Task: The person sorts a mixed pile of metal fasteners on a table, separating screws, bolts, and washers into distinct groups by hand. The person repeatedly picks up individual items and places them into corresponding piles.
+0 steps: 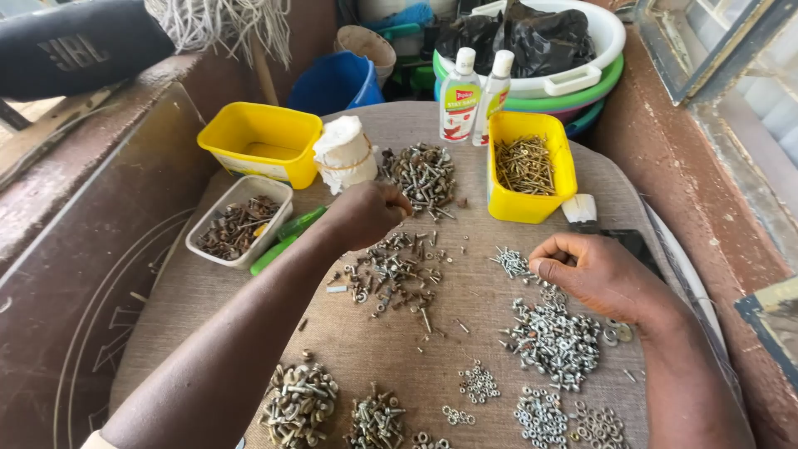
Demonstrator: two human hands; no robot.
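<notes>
Your left hand (pixel 366 212) is curled shut, fingertips pinched at the near edge of the mixed screw pile (pixel 422 173) by the cloth-covered table's (pixel 208 274) far edge; what it grips, you cannot tell. Your right hand (pixel 594 270) rests half-curled, apparently empty, over silvery nuts (pixel 553 341). Judged: small, hard, slippery; pinch by the shank. Two white bottles (pixel 474 96), red-and-green labels, stand at the far edge.

**Soft daylight, sharp centre, bent edges**

Even, bright daylight enters from the window frame (pixel 715 41) at upper right. Shadows under the piles are soft and short. Mild glare whitens the basin rim (pixel 611 29). The centre is crisp; straight lines bow towards the corners, and the lower left blurs slightly.
</notes>
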